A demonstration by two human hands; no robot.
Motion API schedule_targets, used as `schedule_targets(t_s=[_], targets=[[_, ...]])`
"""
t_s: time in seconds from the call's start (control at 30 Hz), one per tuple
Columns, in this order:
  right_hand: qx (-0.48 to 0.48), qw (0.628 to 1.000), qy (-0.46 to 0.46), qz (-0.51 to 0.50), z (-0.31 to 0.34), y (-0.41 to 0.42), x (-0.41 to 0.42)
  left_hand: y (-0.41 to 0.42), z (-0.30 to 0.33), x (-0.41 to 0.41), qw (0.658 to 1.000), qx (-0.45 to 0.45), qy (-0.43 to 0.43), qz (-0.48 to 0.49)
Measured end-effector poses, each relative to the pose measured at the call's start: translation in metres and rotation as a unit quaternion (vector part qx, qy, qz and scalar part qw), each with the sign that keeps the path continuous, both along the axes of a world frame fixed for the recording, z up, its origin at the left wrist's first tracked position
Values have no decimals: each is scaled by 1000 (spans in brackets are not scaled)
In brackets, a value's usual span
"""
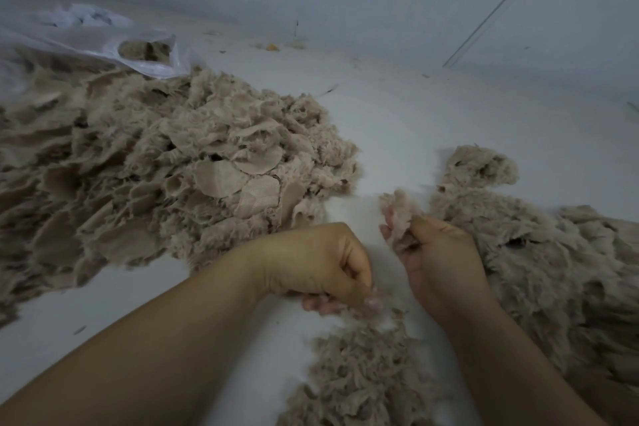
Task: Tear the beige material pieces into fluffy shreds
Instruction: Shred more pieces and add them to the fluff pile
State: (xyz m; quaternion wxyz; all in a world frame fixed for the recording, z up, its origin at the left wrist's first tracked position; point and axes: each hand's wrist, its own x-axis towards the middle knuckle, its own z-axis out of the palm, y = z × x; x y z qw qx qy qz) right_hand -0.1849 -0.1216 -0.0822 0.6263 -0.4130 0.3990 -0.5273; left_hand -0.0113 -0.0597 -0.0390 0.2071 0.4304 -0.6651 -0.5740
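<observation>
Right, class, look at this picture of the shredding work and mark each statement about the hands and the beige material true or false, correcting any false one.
1. The right hand grips a fluffy beige tuft. True.
2. The left hand lies flat and open on the surface. False: its fingers are curled, pinching fine shreds.
3. The large pile of beige pieces lies on the left. True.
4. The clear plastic bag sits at the near right. False: it is at the far left, behind the large pile.
5. Loose shreds lie below the hands. True.
</observation>
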Motion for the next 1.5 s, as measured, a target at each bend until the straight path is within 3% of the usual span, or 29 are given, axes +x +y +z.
schedule_targets(t_s=[0.1, 0.2, 0.27, 0.4, 0.5, 0.57, 0.67, 0.73, 0.8, 0.87, 0.93, 1.03, 1.23, 1.5], targets=[[-31, 998, 48, 15, -1, 2, 0, 0, 5, 0, 999, -9, 5, -35], [-48, 996, 36, 72, 0, 3, -2, -4, -2, -12, 985, -27, -13, 171], [-67, 992, 71, 82, 1, 4, -4, -5, -8, -20, 962, -29, 31, 270], [-74, 987, 110, 88, 2, 8, -4, -5, -12, -24, 951, -56, 104, 287], [-81, 991, 91, 60, 9, 12, 0, -3, -13, -28, 925, -52, 172, 334], [-55, 997, 42, 19, 11, 12, 2, -4, -11, -30, 880, -63, 241, 403], [11, 999, -27, -16, 10, 7, 3, -10, -1, -24, 773, -125, 367, 503], [25, 999, -30, -26, 8, 6, 4, -12, -1, -22, 758, -136, 375, 517], [34, 998, -30, -35, 8, 7, 4, -13, -9, -27, 816, -150, 235, 507], [46, 998, -33, -41, 9, 7, 4, -15, -19, -35, 871, -221, -14, 439], [62, 996, -47, -46, 11, 8, 3, -25, -22, -43, 878, -309, -176, 321], [85, 992, -85, -46, 14, 7, 4, -49, -16, -52, 867, -345, -308, 184], [118, 976, -164, -82, 16, 5, 0, -59, -24, -57, 816, -383, -391, 183], [106, 984, -123, -67, 12, 4, 0, -15, -25, -60, 787, -412, -440, 130]])
